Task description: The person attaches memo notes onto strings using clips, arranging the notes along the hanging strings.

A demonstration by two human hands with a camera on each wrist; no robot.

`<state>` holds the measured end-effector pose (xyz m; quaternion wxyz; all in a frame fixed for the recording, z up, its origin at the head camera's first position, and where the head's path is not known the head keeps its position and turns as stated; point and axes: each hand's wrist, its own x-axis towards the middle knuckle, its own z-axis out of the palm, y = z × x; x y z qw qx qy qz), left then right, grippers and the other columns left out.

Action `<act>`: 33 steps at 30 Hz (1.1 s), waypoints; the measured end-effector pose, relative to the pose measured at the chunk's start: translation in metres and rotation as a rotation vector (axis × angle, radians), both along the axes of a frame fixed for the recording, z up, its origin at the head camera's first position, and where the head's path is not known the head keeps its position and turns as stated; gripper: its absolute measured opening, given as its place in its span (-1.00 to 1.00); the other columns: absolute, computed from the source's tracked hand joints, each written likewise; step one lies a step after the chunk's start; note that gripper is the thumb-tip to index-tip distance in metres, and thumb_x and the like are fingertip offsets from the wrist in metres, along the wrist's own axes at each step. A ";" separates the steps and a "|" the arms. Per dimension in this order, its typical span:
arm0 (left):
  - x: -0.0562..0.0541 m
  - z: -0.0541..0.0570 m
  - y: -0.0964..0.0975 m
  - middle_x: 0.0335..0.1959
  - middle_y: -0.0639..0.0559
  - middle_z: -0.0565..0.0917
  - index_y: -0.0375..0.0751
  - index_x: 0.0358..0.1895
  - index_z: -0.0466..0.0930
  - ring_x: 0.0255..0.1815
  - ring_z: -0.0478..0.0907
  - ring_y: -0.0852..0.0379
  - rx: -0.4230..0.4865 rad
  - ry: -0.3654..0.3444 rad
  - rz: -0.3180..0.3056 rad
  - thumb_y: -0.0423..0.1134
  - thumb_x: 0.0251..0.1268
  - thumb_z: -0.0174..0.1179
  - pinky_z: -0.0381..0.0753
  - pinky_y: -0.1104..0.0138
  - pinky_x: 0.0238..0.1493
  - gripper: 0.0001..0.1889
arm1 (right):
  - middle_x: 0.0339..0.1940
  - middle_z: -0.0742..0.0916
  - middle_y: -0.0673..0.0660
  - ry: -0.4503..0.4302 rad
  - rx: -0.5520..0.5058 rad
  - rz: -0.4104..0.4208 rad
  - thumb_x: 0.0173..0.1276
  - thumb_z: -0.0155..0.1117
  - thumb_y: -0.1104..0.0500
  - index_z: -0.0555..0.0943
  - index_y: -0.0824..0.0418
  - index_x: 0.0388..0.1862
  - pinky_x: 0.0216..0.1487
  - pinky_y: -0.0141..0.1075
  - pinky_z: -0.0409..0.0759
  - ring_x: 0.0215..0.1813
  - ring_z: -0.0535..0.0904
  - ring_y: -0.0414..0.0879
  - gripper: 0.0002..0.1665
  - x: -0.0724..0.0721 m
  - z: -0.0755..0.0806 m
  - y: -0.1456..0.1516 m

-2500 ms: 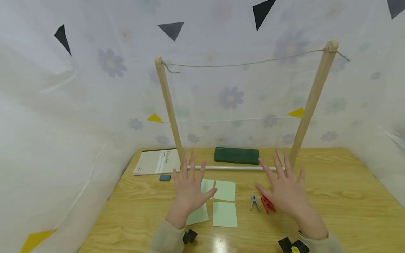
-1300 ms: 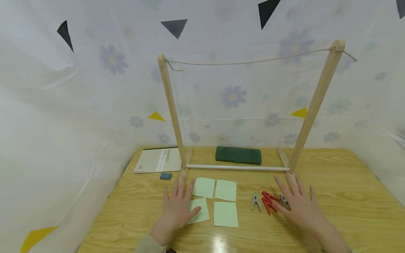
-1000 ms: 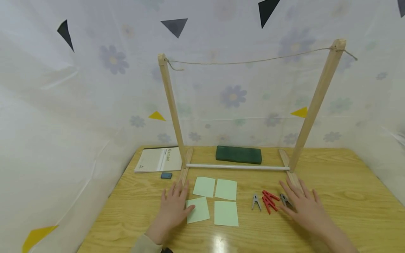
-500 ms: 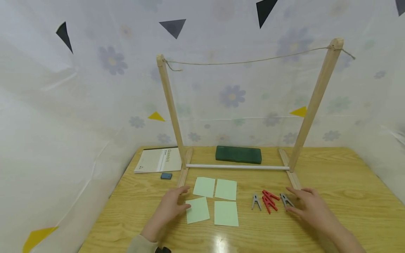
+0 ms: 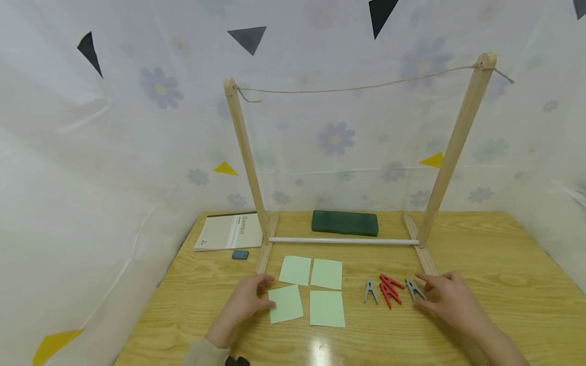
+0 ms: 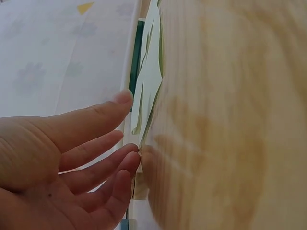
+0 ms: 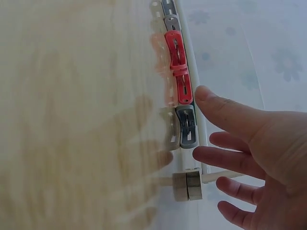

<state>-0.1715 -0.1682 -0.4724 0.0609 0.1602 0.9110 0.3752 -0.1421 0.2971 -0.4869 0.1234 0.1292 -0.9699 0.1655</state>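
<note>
The wood-grained table (image 5: 503,254) bore four pale green squares (image 5: 327,309), two grey clips (image 5: 370,284) and two red clips (image 5: 388,291). Behind them stood a wooden frame (image 5: 244,152), near a notebook (image 5: 222,233), blue block (image 5: 240,254) and green case (image 5: 345,223).

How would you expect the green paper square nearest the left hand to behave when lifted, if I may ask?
The paper square looks thin, so it would probably feel light and bend easily. The table beneath looks glossy, so the square may slide if pushed.
</note>
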 end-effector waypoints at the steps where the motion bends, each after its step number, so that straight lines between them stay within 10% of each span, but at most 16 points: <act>1: 0.000 0.000 0.000 -0.15 -0.16 0.70 -0.39 0.01 0.61 -0.18 0.61 0.00 -0.009 0.000 0.000 -0.41 -0.13 0.55 0.64 0.25 -0.14 -0.48 | -0.46 0.72 -0.14 -0.013 0.009 -0.003 -0.11 0.65 -0.01 0.71 0.25 0.02 -0.27 -0.16 0.44 -0.25 0.44 -0.07 -0.31 0.000 0.000 0.000; 33: -0.003 -0.004 0.002 -0.38 0.01 0.50 -0.30 -0.21 0.67 -0.34 0.36 0.18 -0.079 0.023 -0.007 -0.47 -0.25 0.57 0.39 0.41 -0.33 -0.60 | -0.58 0.60 -0.18 -0.136 0.025 -0.038 0.00 0.59 0.00 0.71 0.16 -0.25 -0.36 -0.18 0.42 -0.35 0.44 -0.12 -0.62 -0.005 -0.001 -0.004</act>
